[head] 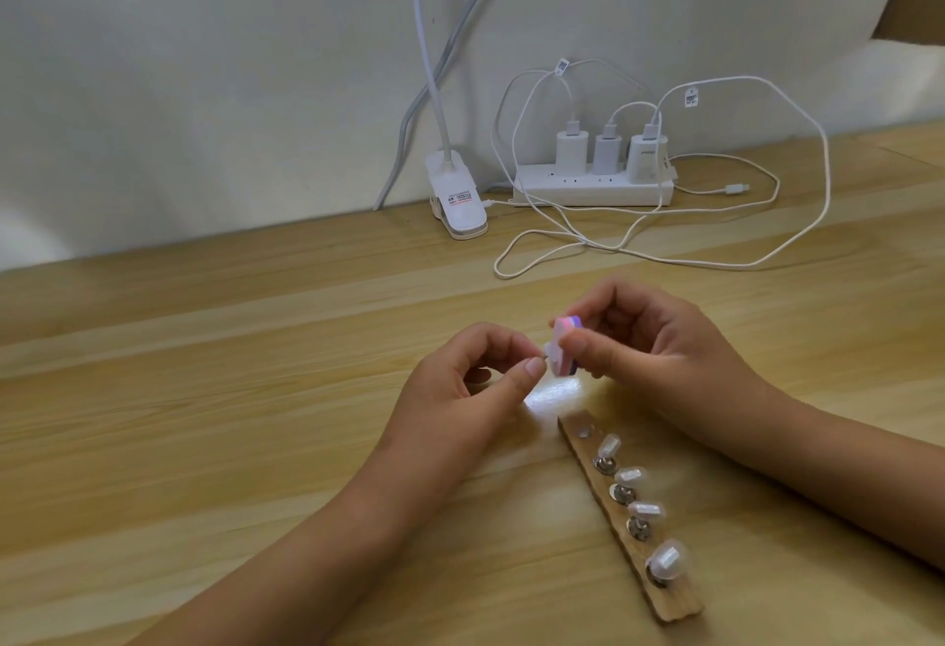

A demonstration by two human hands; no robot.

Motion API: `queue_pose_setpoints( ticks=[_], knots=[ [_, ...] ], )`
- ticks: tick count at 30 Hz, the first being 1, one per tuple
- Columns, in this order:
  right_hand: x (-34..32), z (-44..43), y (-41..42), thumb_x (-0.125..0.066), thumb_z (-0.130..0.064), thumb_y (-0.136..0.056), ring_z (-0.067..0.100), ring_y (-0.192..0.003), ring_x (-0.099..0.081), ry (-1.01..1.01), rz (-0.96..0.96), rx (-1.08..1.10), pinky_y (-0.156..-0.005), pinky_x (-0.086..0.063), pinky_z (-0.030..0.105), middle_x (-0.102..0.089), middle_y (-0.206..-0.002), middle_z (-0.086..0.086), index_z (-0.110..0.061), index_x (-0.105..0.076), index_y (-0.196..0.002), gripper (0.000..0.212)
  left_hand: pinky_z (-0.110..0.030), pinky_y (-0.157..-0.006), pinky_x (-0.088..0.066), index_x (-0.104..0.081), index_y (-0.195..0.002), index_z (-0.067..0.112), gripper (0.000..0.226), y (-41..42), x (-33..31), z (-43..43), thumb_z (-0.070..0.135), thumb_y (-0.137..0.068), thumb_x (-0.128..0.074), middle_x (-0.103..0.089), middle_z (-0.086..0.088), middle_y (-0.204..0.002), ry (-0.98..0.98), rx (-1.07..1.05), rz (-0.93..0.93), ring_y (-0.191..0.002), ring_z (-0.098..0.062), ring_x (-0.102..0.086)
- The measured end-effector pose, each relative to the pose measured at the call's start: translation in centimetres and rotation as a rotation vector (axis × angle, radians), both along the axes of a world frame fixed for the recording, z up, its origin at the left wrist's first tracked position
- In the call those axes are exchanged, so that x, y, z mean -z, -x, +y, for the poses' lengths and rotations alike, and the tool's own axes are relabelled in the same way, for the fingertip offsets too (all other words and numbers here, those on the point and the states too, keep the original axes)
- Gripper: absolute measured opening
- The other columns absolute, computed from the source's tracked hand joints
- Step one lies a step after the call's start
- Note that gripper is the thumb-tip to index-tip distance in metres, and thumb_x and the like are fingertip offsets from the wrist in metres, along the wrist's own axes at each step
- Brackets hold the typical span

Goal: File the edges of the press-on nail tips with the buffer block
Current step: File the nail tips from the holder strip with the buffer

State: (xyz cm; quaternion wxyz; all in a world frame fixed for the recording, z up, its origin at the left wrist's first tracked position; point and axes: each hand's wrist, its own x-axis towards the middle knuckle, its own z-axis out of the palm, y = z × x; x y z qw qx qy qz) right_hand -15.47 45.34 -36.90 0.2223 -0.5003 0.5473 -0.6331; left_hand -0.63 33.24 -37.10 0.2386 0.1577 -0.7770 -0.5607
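Pink-and-purple foam buffer block [566,326] pinched in right hand [649,344], pearly white nail tip [552,352] pinched in left hand [475,379], touching it. Mid-filing, I reckon. Next: turn the tip gently.

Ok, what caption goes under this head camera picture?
Left hand pinches a nail tip; right hand holds the buffer block against it.

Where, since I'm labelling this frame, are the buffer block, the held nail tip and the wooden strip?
buffer block [568,323]: head view, pink top edge.
held nail tip [552,352]: head view, pale face.
wooden strip [677,604]: head view, bare near end.
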Motion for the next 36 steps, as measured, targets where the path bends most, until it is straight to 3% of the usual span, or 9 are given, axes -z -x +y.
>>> queue_pose_setpoints(
  ticks=[4,9,12,16,27,32,36],
  knots=[
    [0.04,-0.01,0.02,-0.068,-0.032,-0.082,0.008,-0.074,-0.067,0.013,0.005,0.016,-0.069,-0.050,0.015,-0.072,-0.079,0.002,-0.015,-0.064,-0.094,0.022,-0.045,-0.082,-0.053,-0.071,-0.085,0.029,0.010,0.02,-0.11,0.04,0.020,-0.088,-0.070,-0.067,0.015,-0.080,-0.026,-0.006,0.002,-0.075,-0.004,-0.057],
    [0.08,-0.10,0.12,-0.066,-0.034,-0.084,0.006,-0.072,-0.065,-0.002,0.017,0.036,-0.064,-0.052,0.019,-0.073,-0.080,0.002,-0.015,-0.066,-0.097,0.023,-0.038,-0.077,-0.051,-0.070,-0.085,0.025,0.008,0.03,-0.06,-0.03,0.018,-0.090,-0.069,-0.069,0.010,-0.084,-0.042,0.002,0.020,-0.077,-0.011,-0.056],
    [0.08,-0.05,0.04,-0.069,-0.034,-0.085,0.008,-0.072,-0.066,0.015,-0.001,0.022,-0.063,-0.052,0.019,-0.073,-0.080,0.003,-0.018,-0.067,-0.096,0.019,-0.042,-0.080,-0.050,-0.070,-0.086,0.023,0.007,-0.01,-0.08,-0.01,0.018,-0.090,-0.069,-0.071,0.007,-0.087,-0.045,0.005,0.023,-0.078,-0.015,-0.059],
    [0.07,0.00,0.08,-0.070,-0.031,-0.087,0.008,-0.072,-0.066,0.022,0.010,0.029,-0.063,-0.052,0.019,-0.072,-0.080,0.002,-0.015,-0.065,-0.097,0.019,-0.036,-0.078,-0.046,-0.069,-0.083,0.024,0.009,-0.05,-0.13,0.05,0.018,-0.089,-0.069,-0.066,0.014,-0.080,-0.042,0.005,0.023,-0.071,-0.003,-0.054],
    [0.01,0.00,0.37,-0.067,-0.032,-0.083,0.006,-0.068,-0.065,0.038,0.003,0.043,-0.063,-0.052,0.018,-0.073,-0.078,0.002,-0.014,-0.066,-0.094,0.021,-0.026,-0.069,-0.040,-0.070,-0.083,0.024,0.008,0.05,0.24,-0.18,0.018,-0.088,-0.071,-0.064,0.016,-0.075,-0.035,0.016,0.028,-0.066,-0.001,-0.050],
    [0.16,-0.07,0.30,-0.072,-0.033,-0.085,0.009,-0.071,-0.066,-0.002,0.007,0.005,-0.061,-0.051,0.019,-0.072,-0.077,0.001,-0.016,-0.066,-0.091,0.019,-0.029,-0.071,-0.039,-0.070,-0.083,0.024,0.003,0.02,0.31,-0.23,0.024,-0.086,-0.071,-0.063,0.019,-0.073,-0.025,0.018,0.040,-0.064,0.001,-0.050],
    [0.27,-0.18,0.43,-0.068,-0.030,-0.087,0.009,-0.071,-0.065,-0.069,0.012,-0.039,-0.062,-0.050,0.019,-0.072,-0.077,0.002,-0.017,-0.066,-0.091,0.014,-0.028,-0.070,-0.038,-0.069,-0.082,0.023,0.010,0.06,0.38,-0.25,0.016,-0.089,-0.070,-0.062,0.019,-0.072,-0.015,0.017,0.041,-0.063,0.002,-0.050]
  ],
)
